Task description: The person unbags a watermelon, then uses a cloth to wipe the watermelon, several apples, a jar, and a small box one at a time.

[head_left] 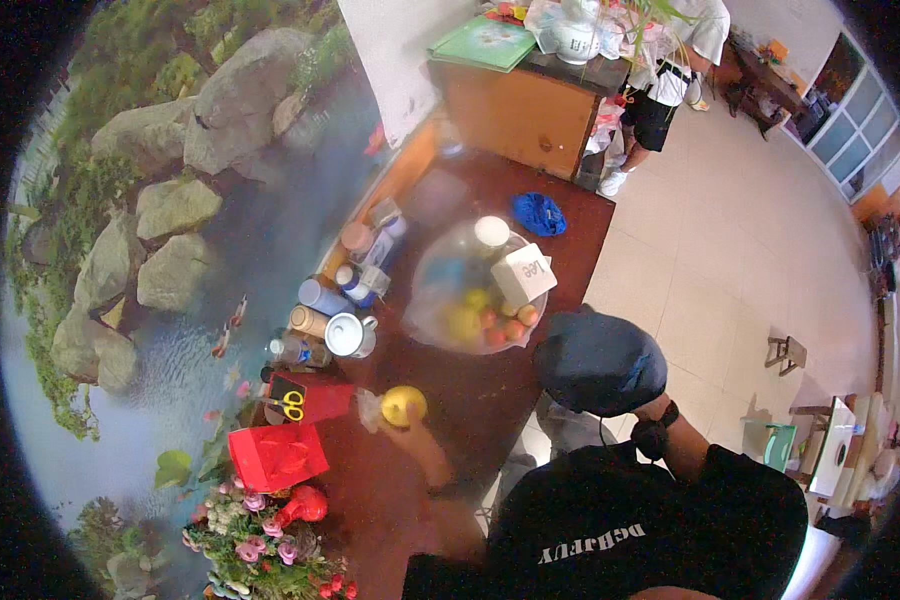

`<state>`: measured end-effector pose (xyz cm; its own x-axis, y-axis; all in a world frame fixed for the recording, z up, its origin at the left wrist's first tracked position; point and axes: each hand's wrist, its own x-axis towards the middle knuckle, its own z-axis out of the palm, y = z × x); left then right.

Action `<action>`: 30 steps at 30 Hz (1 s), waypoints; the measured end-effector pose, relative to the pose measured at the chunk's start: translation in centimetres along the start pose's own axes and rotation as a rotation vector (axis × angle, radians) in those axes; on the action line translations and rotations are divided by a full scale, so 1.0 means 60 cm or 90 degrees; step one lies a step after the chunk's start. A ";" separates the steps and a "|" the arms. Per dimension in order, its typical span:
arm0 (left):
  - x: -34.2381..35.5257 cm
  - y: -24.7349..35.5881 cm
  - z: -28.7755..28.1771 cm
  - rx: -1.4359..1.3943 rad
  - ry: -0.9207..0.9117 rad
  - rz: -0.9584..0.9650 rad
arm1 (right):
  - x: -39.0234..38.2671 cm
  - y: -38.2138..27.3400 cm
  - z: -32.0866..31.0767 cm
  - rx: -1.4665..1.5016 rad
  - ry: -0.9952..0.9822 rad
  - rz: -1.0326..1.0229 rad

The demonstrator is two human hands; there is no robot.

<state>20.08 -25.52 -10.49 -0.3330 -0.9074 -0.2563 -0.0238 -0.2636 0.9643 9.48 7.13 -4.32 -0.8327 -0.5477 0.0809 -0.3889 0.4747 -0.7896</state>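
My left hand [417,440], blurred by motion, is at a round yellow fruit [403,404] over the dark red table. Its fingers curl against the near side of the fruit, and crumpled translucent plastic [368,410] hangs beside it on the left. On the right, a dark blue-grey cap [600,360] is held up beyond the table edge. My right hand [654,407] is mostly hidden behind the cap, with a black band at the wrist. A large clear bag of fruit [442,310] lies farther back, holding yellow and orange-red fruit.
A white box [523,275] and a white round lid [491,232] are at the bag. Along the wall stand a white lidded mug [351,335] and several bottles. Red boxes [278,458], yellow-handled scissors [293,404] and flowers [260,545] sit at left; a blue bundle [539,214] lies behind.
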 end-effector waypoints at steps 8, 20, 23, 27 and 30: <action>-0.137 0.017 -0.065 -0.074 -0.206 -0.042 | 0.085 -0.187 0.054 -0.164 -0.228 -0.142; -0.213 0.187 -0.027 0.332 -0.511 0.374 | 0.075 -0.264 0.077 -0.099 -0.018 -0.222; -0.229 0.143 -0.030 0.143 -0.313 0.402 | 0.082 -0.297 0.064 -0.001 -0.101 -0.213; -0.220 0.132 -0.018 -0.224 -0.356 0.214 | 0.072 -0.320 0.074 -0.041 0.033 -0.269; -0.217 0.137 -0.030 -0.303 -0.481 0.018 | 0.068 -0.324 0.082 -0.072 0.075 -0.257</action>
<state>25.90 -16.48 0.63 -0.8635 -0.5026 0.0413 0.3317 -0.5044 0.7972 15.58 -7.73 8.40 -0.6421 -0.6254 0.4434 -0.7275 0.3146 -0.6098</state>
